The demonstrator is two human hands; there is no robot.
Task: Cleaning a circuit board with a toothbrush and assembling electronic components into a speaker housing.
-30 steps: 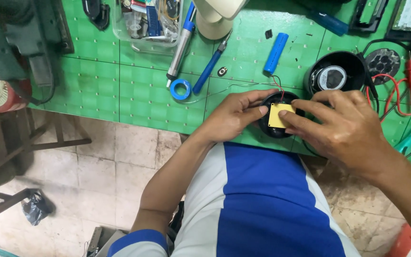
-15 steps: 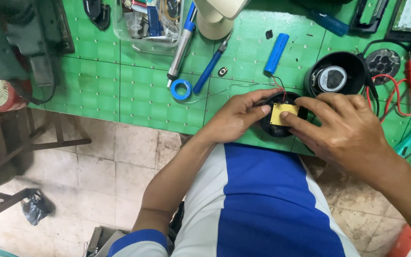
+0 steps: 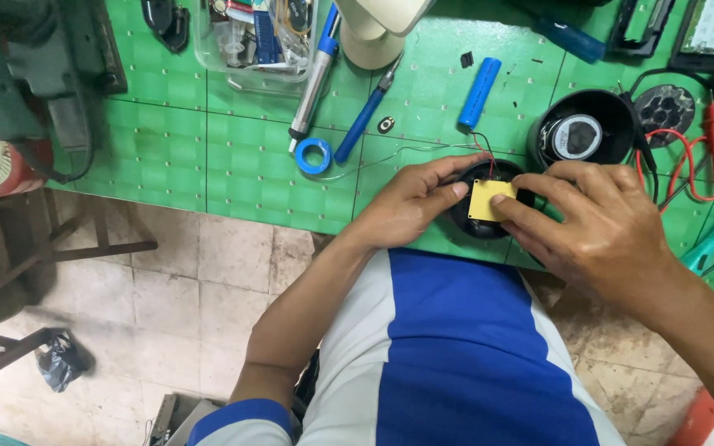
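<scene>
A small yellow circuit board [image 3: 489, 199] lies on a round black casing [image 3: 466, 221] at the near edge of the green workbench [image 3: 233, 165]. My left hand [image 3: 411, 202] grips the casing's left side, thumb by the board's edge. My right hand [image 3: 597, 231] covers the right side, fingertips pressing on the board. Thin red and black wires [image 3: 483, 147] run up from the casing.
A black speaker housing [image 3: 578, 132] stands behind the casing. A blue cylindrical battery [image 3: 479, 92], a blue-handled screwdriver [image 3: 367, 116], a desoldering pump [image 3: 314, 78], a blue ring [image 3: 314, 155] and a clear parts box [image 3: 249, 37] lie farther back. Red probe leads [image 3: 708, 153] sit at right.
Both hands have stayed on the casing and board; my fingers shifted only slightly on the yellow board.
</scene>
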